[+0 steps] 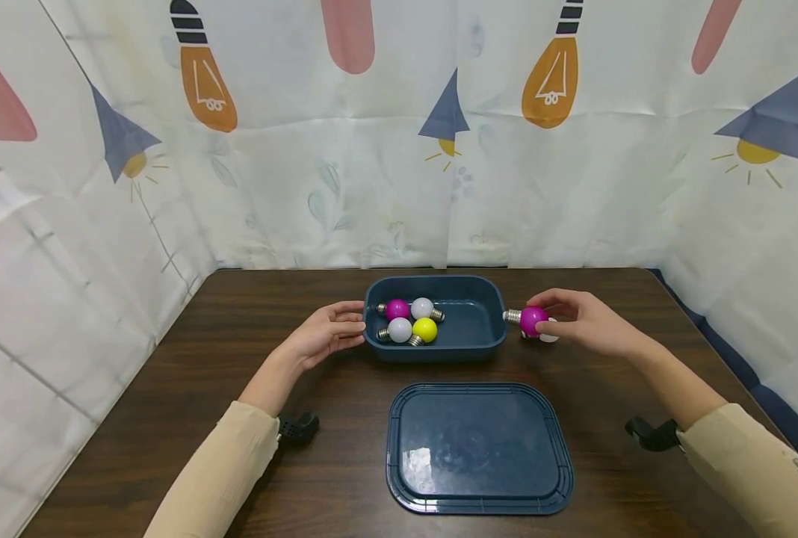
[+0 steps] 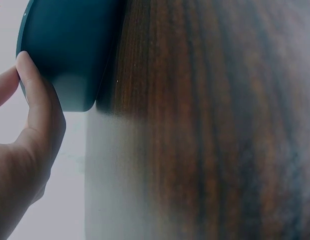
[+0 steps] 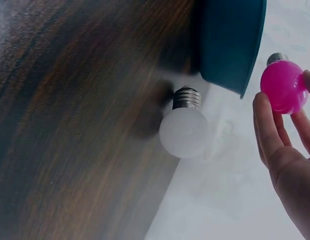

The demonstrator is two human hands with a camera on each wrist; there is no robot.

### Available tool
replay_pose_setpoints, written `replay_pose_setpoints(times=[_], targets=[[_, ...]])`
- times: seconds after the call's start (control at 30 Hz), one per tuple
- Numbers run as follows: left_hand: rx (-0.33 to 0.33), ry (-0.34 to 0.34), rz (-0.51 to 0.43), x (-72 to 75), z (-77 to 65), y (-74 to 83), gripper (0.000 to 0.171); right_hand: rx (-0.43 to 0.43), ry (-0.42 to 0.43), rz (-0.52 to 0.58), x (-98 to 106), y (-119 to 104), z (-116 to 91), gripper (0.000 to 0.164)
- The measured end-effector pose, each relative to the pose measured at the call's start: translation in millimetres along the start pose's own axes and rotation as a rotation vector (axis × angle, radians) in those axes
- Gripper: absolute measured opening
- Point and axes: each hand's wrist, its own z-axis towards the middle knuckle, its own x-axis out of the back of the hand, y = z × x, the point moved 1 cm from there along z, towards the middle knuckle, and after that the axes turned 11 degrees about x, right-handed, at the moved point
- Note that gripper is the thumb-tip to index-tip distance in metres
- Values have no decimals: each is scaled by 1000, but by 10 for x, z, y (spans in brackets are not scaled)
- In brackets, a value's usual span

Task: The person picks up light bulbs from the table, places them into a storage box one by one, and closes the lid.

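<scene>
Four bulbs [image 1: 400, 329] in box [image 1: 432, 354]. Magenta bulb [image 1: 532, 321] pinched in right hand's [image 1: 580, 321] grip, just off box's right end. White bulb [image 3: 184, 132] remains on table [image 1: 332, 456]. Left hand [image 1: 321, 334]: grip unclosed, touching box. Lid [image 1: 480, 448] off.

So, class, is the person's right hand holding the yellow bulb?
No, the right hand holds a magenta bulb; the yellow one lies in the container.
</scene>
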Motion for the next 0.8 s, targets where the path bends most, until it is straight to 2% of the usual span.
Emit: replay_pose_setpoints(times=[0.4, 0.8], targets=[[1, -3, -9, 1, 11, 4, 57, 12, -7, 11, -31, -10, 151, 40], [3, -1, -8, 4, 10, 3, 57, 8, -25, 73, -107, -55, 308, 40]])
